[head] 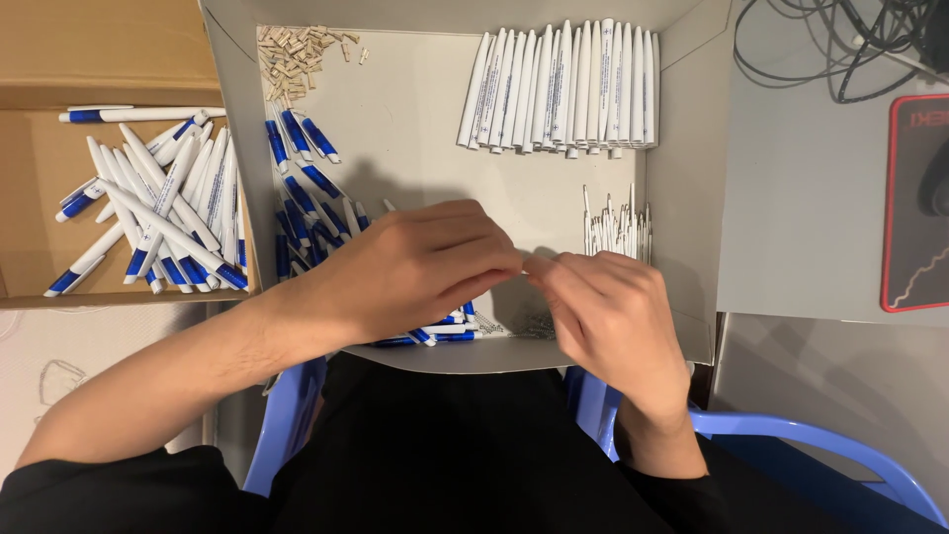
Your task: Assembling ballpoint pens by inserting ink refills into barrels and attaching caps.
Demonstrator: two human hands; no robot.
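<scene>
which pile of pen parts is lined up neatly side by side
The white pen barrels at the grey tray's far right; the other piles lie jumbled.

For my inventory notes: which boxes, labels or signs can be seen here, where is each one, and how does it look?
Grey cardboard tray: centre, under both hands, open, rectangular, holding pen parts.
Brown cardboard box: far left, open, holding white-and-blue pens.
Black pad with red border: right edge, rectangular, partly cut off.
Printing on the white pen barrels: thin blue lines, too small to tell.
</scene>
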